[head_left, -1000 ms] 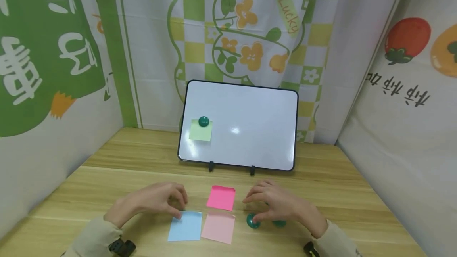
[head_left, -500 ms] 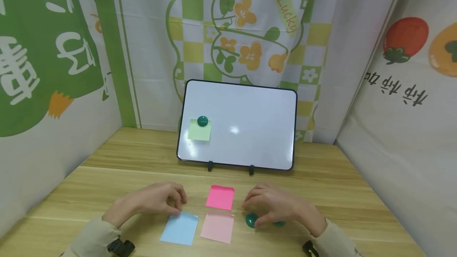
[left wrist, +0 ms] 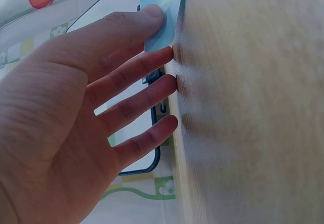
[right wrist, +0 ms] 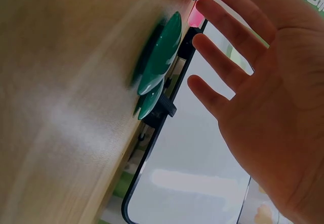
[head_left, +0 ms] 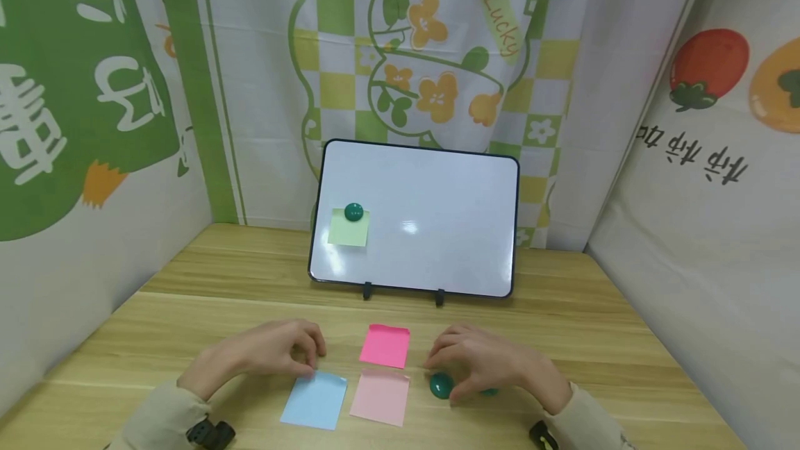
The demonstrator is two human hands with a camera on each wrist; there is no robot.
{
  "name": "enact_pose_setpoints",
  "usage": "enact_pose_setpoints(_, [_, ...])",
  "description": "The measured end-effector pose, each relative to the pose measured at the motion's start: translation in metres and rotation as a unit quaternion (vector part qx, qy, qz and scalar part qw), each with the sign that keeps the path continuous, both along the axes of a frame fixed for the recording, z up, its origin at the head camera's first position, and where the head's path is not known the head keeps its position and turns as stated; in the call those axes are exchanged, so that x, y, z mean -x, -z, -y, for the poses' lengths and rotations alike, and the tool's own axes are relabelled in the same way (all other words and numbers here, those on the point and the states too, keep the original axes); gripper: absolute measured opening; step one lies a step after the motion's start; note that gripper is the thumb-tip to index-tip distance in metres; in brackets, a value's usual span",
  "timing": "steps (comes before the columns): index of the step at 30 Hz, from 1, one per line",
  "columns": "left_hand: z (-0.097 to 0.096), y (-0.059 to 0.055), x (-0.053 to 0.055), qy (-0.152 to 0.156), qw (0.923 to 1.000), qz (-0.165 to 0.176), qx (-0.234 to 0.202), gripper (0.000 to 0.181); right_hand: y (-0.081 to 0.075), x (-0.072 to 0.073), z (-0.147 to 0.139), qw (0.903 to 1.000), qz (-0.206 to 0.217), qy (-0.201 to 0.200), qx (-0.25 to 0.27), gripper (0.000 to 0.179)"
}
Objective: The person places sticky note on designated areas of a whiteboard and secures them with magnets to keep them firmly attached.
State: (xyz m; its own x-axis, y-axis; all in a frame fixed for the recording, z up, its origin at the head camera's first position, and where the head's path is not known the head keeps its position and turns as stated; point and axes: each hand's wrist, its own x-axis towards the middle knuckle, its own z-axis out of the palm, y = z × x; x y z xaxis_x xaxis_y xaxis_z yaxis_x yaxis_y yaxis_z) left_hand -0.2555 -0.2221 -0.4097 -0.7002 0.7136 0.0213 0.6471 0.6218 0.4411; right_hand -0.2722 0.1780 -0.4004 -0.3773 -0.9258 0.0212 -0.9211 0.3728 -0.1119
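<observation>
A light blue sticky note (head_left: 314, 401) lies on the table at front left, its top edge under my left hand (head_left: 275, 349). The left thumb (left wrist: 153, 15) and index finger pinch that edge; the other fingertips rest close along the tabletop. Right of it lie a pale pink note (head_left: 381, 398) and a bright pink note (head_left: 385, 346). My right hand (head_left: 478, 360) hovers with loose fingers over several round green magnets. Its thumb and forefinger stand around the nearest magnet (head_left: 441, 385), and another magnet (right wrist: 164, 52) sits under the palm.
Behind the notes a whiteboard (head_left: 431, 221) leans on small black feet (head_left: 367, 290). A light green note (head_left: 347, 229) hangs on its left side under a green magnet (head_left: 353, 212). Printed cloth walls (head_left: 262, 89) enclose the wooden table (head_left: 206, 290).
The blue note has shifted a little left and turned slightly, pinched by my left hand. My right thumb has slid off the nearest magnet's face to its lower edge.
</observation>
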Motion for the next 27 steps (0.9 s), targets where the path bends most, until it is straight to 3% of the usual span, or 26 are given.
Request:
enact_pose_setpoints(13, [-0.0018, -0.0012, 0.0002, -0.002, 1.0000, 0.004, 0.000, 0.011, 0.0024, -0.0006, 0.0004, 0.9999, 0.009, -0.005, -0.009, 0.046])
enact_pose_setpoints(21, [-0.0019, -0.0013, 0.0004, -0.004, 1.0000, 0.008, 0.001, 0.012, 0.0009, -0.0023, 0.0011, 0.9989, 0.043, 0.015, -0.009, 0.039])
enact_pose_setpoints(27, [-0.0015, -0.0015, 0.0005, -0.001, 1.0000, 0.005, 0.000, 0.012, 0.0010, -0.0023, 0.0013, 0.9994, 0.036, -0.001, -0.002, 0.039])
